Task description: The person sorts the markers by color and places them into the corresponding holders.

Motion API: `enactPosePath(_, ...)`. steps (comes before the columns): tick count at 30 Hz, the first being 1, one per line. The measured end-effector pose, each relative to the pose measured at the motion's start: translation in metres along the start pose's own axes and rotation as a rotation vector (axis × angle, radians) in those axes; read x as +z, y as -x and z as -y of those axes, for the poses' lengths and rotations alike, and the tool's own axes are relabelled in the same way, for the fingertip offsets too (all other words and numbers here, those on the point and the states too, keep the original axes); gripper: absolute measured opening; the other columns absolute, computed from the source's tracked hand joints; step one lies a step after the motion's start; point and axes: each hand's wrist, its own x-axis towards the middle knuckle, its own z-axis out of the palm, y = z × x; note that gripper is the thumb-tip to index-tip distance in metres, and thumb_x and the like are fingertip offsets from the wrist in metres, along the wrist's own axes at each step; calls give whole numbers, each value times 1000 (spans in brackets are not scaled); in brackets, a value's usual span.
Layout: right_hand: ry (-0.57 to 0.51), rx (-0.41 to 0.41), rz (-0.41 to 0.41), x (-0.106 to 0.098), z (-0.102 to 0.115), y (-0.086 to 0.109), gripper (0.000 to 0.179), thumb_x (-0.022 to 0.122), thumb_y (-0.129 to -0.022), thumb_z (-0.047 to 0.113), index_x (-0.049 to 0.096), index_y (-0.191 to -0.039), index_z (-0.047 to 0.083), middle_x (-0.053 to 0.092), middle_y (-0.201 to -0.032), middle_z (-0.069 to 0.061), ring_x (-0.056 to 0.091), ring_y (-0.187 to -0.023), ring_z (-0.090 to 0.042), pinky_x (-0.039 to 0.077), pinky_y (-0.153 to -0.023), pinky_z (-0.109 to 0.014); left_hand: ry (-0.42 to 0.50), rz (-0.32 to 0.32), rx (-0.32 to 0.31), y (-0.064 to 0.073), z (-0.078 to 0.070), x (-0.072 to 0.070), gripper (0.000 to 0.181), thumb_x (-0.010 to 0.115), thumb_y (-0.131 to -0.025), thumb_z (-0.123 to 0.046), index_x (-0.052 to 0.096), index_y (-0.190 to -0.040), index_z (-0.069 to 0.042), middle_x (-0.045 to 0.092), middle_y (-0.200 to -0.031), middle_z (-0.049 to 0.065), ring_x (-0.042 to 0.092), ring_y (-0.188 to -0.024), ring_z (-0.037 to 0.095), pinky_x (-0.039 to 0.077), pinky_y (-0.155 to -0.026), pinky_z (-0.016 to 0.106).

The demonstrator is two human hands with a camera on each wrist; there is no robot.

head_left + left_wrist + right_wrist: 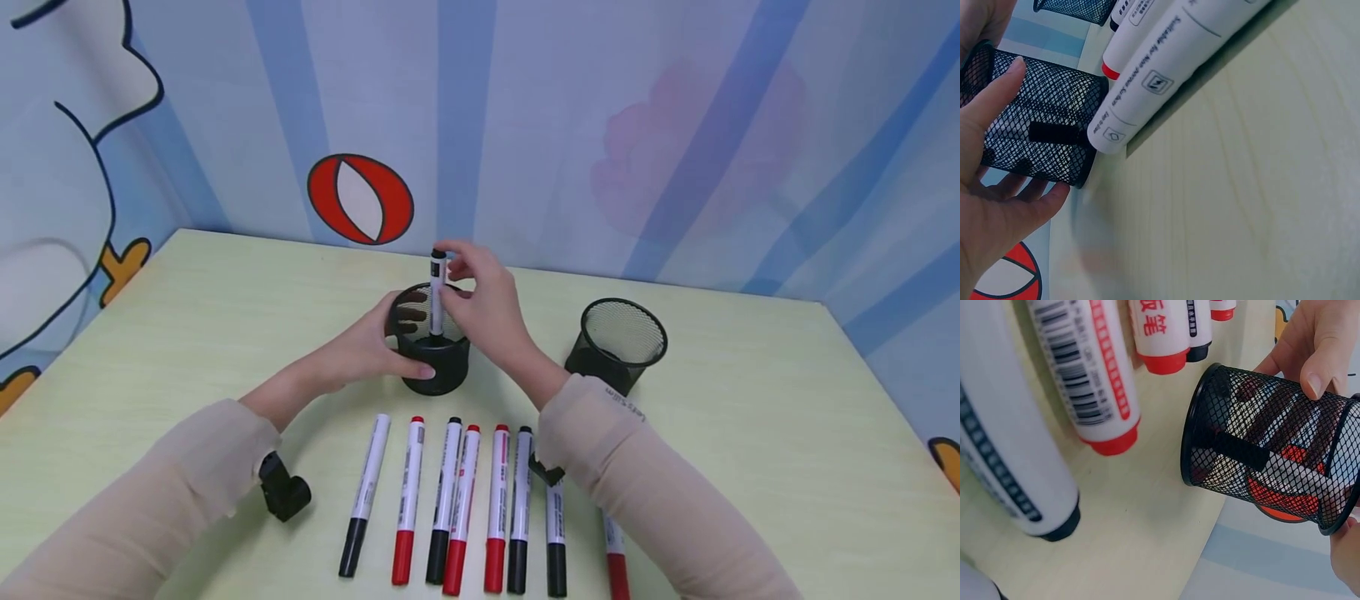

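Note:
My left hand [367, 342] grips a black mesh pen cup [442, 371], its thumb on the near side and fingers round the far side. Inside the cup stands a white marker [437, 287], nearly upright. My right hand [487, 304] pinches that marker above the rim, the index finger at its top end. Through the mesh in the right wrist view, the marker's black cap [1241, 452] points down toward the cup's base. In the left wrist view the same cap [1054, 132] shows through the mesh.
A second mesh cup [618, 337] stands to the right, partly behind the right forearm. Several markers with red or black caps, such as a red-capped one [408, 500], lie in a row on the pale table [225, 333] nearer me. The right sleeve covers parts of some.

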Motion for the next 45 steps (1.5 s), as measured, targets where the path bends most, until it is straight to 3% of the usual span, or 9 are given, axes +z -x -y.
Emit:
enactPosePath(6, -67, 38, 36, -9, 1, -2, 47, 64, -84, -2, 52, -128, 7, 54, -104, -12, 59, -97, -27, 53, -80, -30, -21, 1, -17, -1, -1, -1, 94, 79, -74, -21, 17, -144, -15, 29, -145, 9, 25, -132, 29, 29, -104, 55)
enactPosePath(16, -141, 120, 107, -42, 6, -5, 50, 63, -86, 3, 49, -133, 16, 53, -110, -5, 57, -97, -16, 52, -79, -30, -18, -12, 5, 6, -10, -15, 94, 78, -75, -16, 15, -145, -21, 24, -147, 11, 22, -135, 34, 34, -102, 53)
enactPosePath(24, -128, 90, 97, -74, 14, -3, 47, 64, -86, 5, 51, -130, 14, 54, -109, -7, 58, -97, -16, 52, -77, -33, -50, -64, 34, 15, -23, -34, 95, 78, -75, -19, 15, -146, -22, 25, -147, 10, 27, -134, 30, 36, -100, 52)
enactPosePath(29, -122, 97, 72, -96, 18, 3, 47, 65, -86, 6, 50, -130, 13, 54, -110, -8, 57, -100, -17, 52, -80, -33, -67, -119, 70, 22, -42, -47, 91, 76, -77, -15, 17, -145, -22, 28, -146, 7, 31, -132, 29, 37, -99, 53)
enactPosePath(34, -185, 169, 49, -115, 21, 12, 45, 64, -86, 6, 51, -129, 13, 54, -110, -8, 57, -100, -20, 52, -80, -29, -75, -162, 142, 27, -67, -54, 87, 75, -78, -13, 20, -144, -24, 33, -143, 5, 35, -131, 26, 37, -100, 52)
enactPosePath(40, -163, 224, 53, -131, 21, 38, 43, 65, -85, 4, 52, -126, 8, 57, -105, -8, 59, -95, -16, 51, -78, -24, -68, -152, 216, 34, -93, -47, 84, 75, -78, -11, 24, -142, -26, 37, -139, 2, 38, -128, 23, 38, -100, 50)
enactPosePath(45, -101, 258, 101, -140, 23, 68, 39, 65, -85, 5, 55, -123, 6, 58, -103, -11, 60, -91, -15, 52, -76, -23, -66, -119, 256, 30, -109, -35, 83, 75, -78, -12, 25, -142, -26, 38, -139, 0, 38, -128, 21, 38, -100, 48)
